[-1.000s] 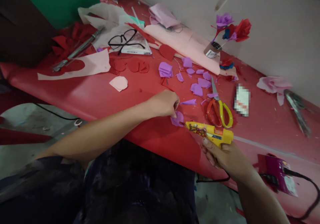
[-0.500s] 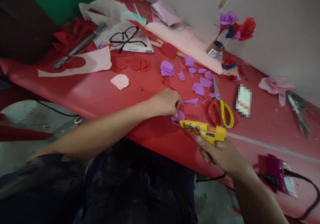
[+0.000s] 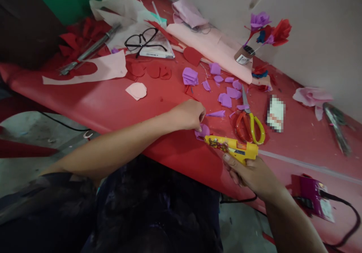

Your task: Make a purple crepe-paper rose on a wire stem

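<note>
My right hand [image 3: 246,174] is wrapped round the handle of a yellow glue gun [image 3: 229,145], its nozzle pointing left. Under my left hand [image 3: 189,114] is a purple paper petal [image 3: 202,131]; the closed fingers pinch its upper edge. The nozzle tip is at the petal's right lower edge; whether it touches I cannot tell. Just beyond lie a rolled purple petal [image 3: 216,114] and several loose purple petals [image 3: 225,100]. Behind the gun rest scissors [image 3: 249,121] with one red and one yellow handle loop.
A stack of purple petals [image 3: 190,76], a pale pink petal [image 3: 136,91] and black glasses [image 3: 141,43] lie on the red table [image 3: 113,106]. A small pot [image 3: 243,55] holds paper flowers at the back. To the right is a magenta box [image 3: 312,194] with a black cable.
The glue gun's nozzle has shifted slightly right along the petal's lower edge. My left hand keeps its pinch in nearly the same place.
</note>
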`<state>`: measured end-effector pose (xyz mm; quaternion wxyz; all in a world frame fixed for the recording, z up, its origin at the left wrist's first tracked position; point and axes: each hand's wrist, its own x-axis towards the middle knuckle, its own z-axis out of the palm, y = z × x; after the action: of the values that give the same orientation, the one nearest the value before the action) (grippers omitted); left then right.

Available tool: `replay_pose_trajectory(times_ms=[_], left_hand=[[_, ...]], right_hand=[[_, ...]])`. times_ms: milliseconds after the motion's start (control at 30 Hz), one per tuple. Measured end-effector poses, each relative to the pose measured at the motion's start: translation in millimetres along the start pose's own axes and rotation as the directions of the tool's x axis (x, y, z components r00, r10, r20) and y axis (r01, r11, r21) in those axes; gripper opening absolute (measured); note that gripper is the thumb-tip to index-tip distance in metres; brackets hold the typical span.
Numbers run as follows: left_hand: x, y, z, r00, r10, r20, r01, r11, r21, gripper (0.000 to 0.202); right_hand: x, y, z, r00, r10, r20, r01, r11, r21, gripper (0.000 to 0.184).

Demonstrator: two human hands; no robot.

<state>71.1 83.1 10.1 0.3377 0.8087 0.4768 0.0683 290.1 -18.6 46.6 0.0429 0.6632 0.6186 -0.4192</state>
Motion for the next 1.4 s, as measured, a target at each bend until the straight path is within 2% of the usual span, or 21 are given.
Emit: replay_pose_trajectory(times_ms=[600,833,1000,1200,1400], left_hand=[[-1,1,-1.4,0.999,-0.022,0.025,0.022,1.000,-0.002,0.017],[0,-2,0.6,1.000,0.003,-0.002,-0.003,1.000,-0.015,0.014],[-1,-1,-0.8,1.000,0.003,0.009,-0.002,1.000,-0.031,0.012],[-2,1,-1.5,1.000,-0.016,0.017,0.016,0.999,-0.028,0.014],[-1,0,-1.3,1.000,0.005,0.010,-0.005,1.000,-0.028,0.013]], right_hand=[[-1,9,-3,0.999,0.033,-0.017,-0.033,0.999,0.004,0.067],[-2,11,-6,0.999,-0.006,-0.031,0.006,1.000,-0.004,0.068],[-3,18,-8,0.998,0.053,-0.033,-0.052,0.998,0.041,0.066],[-6,21,-7,0.998,0.033,-0.057,-0.030,0.998,0.055,0.066],[-8,23,-7,0.993,0.098,-0.066,-0.090,0.990,0.105,0.062]])
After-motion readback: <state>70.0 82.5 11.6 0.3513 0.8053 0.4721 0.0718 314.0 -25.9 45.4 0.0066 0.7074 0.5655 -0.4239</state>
